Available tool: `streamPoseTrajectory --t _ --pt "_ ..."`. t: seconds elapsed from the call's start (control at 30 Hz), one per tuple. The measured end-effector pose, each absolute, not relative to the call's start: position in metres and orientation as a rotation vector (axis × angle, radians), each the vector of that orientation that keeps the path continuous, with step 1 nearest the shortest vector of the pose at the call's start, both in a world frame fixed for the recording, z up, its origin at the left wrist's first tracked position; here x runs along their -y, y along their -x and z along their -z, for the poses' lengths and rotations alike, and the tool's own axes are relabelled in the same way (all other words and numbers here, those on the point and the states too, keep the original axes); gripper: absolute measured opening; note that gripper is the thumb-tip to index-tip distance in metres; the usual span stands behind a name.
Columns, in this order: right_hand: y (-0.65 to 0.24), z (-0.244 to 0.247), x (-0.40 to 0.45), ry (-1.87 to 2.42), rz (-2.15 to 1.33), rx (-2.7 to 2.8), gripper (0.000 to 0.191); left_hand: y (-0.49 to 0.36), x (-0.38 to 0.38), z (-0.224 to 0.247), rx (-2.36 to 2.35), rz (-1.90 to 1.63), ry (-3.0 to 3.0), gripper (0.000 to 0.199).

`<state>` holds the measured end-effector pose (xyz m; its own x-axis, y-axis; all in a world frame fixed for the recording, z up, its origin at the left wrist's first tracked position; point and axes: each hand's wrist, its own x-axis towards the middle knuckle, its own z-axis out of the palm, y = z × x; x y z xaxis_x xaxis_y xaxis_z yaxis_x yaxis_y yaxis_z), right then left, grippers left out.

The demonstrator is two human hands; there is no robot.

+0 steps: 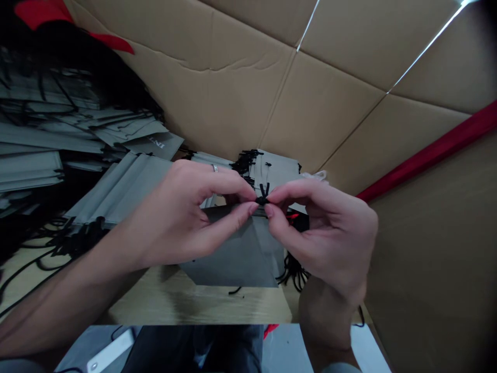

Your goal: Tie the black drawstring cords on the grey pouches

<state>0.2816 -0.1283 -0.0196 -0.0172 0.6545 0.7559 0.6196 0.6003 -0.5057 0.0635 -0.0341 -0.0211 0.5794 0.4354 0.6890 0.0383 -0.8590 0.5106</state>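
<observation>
My left hand [194, 207], with a ring on one finger, pinches one side of a knotted black cord [262, 200] between thumb and forefinger. From the right, my right hand [326, 223] pinches the other side of that cord, so the fingertips of both hands nearly meet. Two short cord ends stick up from the knot. Below the fingers hangs a grey paper bag [240, 254], its top edge right beneath the knot. Where the cord joins the bag is hidden by my fingers.
Stacks of grey bags with black cords [120, 181] fill the left side. More bags [279, 166] lie behind my hands. Loose black cords [293, 272] lie at the right of the wooden table [217, 308]. Cardboard walls [233, 88] stand behind and to the right.
</observation>
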Motion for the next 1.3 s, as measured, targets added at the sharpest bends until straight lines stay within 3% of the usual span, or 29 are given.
streamPoseTrajectory --t 0.2,0.47,1.0,1.2,1.3 --pt "-0.282 0.02 0.128 1.081 -0.045 1.691 0.028 -0.06 0.039 0.026 -0.331 -1.464 -2.503 0.009" --pt "-0.285 0.019 0.129 1.088 -0.02 1.761 0.026 -0.057 0.039 0.038 -0.259 -1.56 -2.769 0.01" --pt "-0.279 0.014 0.133 1.068 -0.16 1.634 0.03 -0.07 0.017 0.038 -0.058 -1.515 -2.194 0.02" --pt "-0.28 0.015 0.132 1.063 0.055 1.593 0.029 -0.075 0.021 0.026 -0.211 -1.029 -1.991 0.012" --pt "-0.281 0.016 0.133 1.065 0.115 1.621 0.026 -0.073 0.027 0.019 -0.24 -0.8 -2.035 0.025"
